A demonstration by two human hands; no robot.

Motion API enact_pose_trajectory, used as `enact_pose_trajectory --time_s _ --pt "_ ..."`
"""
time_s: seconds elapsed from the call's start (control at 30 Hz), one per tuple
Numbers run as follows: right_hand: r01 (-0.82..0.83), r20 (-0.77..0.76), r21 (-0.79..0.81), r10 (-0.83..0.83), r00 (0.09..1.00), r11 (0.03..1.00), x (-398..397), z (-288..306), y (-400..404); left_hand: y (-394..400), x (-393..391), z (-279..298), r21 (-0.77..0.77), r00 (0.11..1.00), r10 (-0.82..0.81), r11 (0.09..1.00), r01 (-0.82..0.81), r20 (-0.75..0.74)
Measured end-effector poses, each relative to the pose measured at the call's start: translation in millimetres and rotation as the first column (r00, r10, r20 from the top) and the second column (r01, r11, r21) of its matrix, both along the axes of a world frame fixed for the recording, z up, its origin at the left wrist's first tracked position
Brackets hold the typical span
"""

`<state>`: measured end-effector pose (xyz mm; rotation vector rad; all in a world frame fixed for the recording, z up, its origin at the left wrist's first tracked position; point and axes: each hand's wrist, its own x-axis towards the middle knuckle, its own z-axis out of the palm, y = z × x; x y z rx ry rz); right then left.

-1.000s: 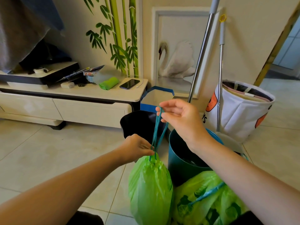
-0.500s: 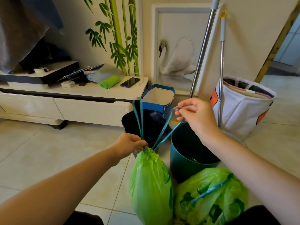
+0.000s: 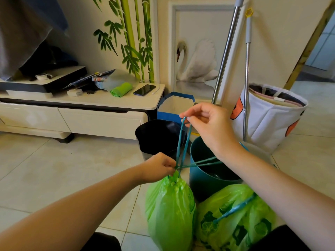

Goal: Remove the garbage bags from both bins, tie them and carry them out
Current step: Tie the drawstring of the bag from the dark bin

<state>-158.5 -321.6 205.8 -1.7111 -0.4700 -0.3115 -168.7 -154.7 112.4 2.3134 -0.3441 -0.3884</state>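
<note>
A green garbage bag (image 3: 169,209) hangs upright in front of me, its neck gathered. My left hand (image 3: 157,166) pinches the bag's neck where the teal drawstrings (image 3: 182,142) cross. My right hand (image 3: 208,124) holds one drawstring loop up above the bag; a second loop runs off to the right under my right forearm. A second green bag (image 3: 233,220), drawstring pulled, lies on the floor at the lower right. Behind stand the black bin (image 3: 159,136) and the teal bin (image 3: 204,178), both without bags.
A low white TV cabinet (image 3: 101,120) runs along the left wall with a phone and a green roll on it. A blue box (image 3: 174,107), two mop poles (image 3: 226,51) and a white laundry basket (image 3: 268,116) stand behind the bins. Tiled floor (image 3: 63,169) lies to the left.
My right hand has moved left and up, holding its loop upright above the bag again. The loop that stood above my left hand now lies out to the right across the teal bin.
</note>
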Motion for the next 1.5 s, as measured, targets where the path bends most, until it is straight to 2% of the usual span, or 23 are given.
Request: enact_pose_trajectory --time_s 0.13,0.27,0.33,0.4,0.5,0.53,0.67,0.8,0.9,0.97,1.07,1.13,1.17,1.23,1.3,1.37,1.5 --pt "0.008 -0.006 0.011 -0.008 1.000 1.000 3.7 -2.0 -4.8 -5.7 -3.3 -3.6 0.050 0.998 -0.060 0.997 0.058 0.032" --pt "0.016 -0.040 0.005 -0.016 0.999 1.000 11.3 -8.7 -9.2 -8.5 -4.4 -3.3 0.038 1.000 -0.005 0.999 0.005 0.017" --pt "0.056 -0.093 -0.096 -0.065 0.993 0.994 20.1 -20.2 -13.0 -7.1 -3.1 -3.6 -0.003 0.999 0.037 0.999 -0.037 -0.002" --pt "0.057 -0.211 -0.267 -0.116 0.971 0.962 24.8 -31.4 -16.6 -4.8 -2.3 -3.0 -0.052 0.997 0.076 0.996 -0.076 -0.017" --pt "-0.111 -0.386 -0.549 -0.133 0.913 0.828 21.8 -46.6 -17.1 -0.3 -1.9 -2.8 -0.131 0.992 0.117 0.984 -0.122 -0.048" --pt "-0.169 -0.432 -0.600 -0.138 0.891 0.782 21.4 -52.6 -16.4 1.2 -1.8 -2.4 -0.147 0.990 0.129 0.980 -0.137 -0.059" --pt "-0.340 -0.611 -0.553 -0.093 0.786 0.760 21.4 -60.6 -18.6 8.1 -1.0 -1.1 -0.224 0.962 0.204 0.944 -0.242 -0.179" --pt "-0.498 -0.616 -0.629 0.007 0.787 0.597 14.2 -48.8 -21.3 12.9 0.2 -0.2 -0.255 0.927 0.277 0.905 -0.340 -0.254" --pt "-0.587 -0.669 -0.558 0.100 0.736 0.587 14.0 -41.7 -22.2 15.3 1.5 3.0 -0.279 0.903 0.329 0.872 -0.402 -0.275" --pt "-0.619 -0.704 -0.511 0.122 0.699 0.596 14.1 -37.2 -23.2 16.4 1.9 5.0 -0.302 0.901 0.327 0.861 -0.409 -0.285" --pt "-0.676 -0.765 -0.502 0.087 0.638 0.540 13.4 -39.1 -23.8 16.9 1.5 3.8 -0.263 0.928 0.288 0.900 -0.347 -0.238" --pt "-0.648 -0.744 -0.564 0.024 0.667 0.512 13.8 -53.3 -23.3 17.9 -0.2 1.5 -0.230 0.950 0.240 0.931 -0.283 -0.197" --pt "-0.602 -0.701 -0.602 0.014 0.713 0.524 14.7 -62.5 -22.7 18.8 -1.3 0.7 -0.230 0.959 0.211 0.940 -0.252 -0.190" --pt "-0.519 -0.626 -0.599 0.047 0.779 0.610 14.3 -79.0 -18.4 20.4 -3.6 1.4 -0.228 0.970 0.159 0.953 -0.199 -0.182" --pt "-0.511 -0.603 -0.525 0.126 0.788 0.681 11.8 -89.2 -11.4 21.6 -5.5 3.9 -0.208 0.978 0.128 0.965 -0.160 -0.163" --pt "-0.529 -0.583 -0.462 0.206 0.786 0.712 5.6 -93.9 -1.2 22.3 -7.6 6.7 -0.184 0.984 0.109 0.974 -0.135 -0.142" --pt "-0.475 -0.542 -0.445 0.194 0.818 0.760 0.6 -104.0 15.6 27.4 -10.5 9.4 -0.157 0.988 0.092 0.981 -0.110 -0.122"
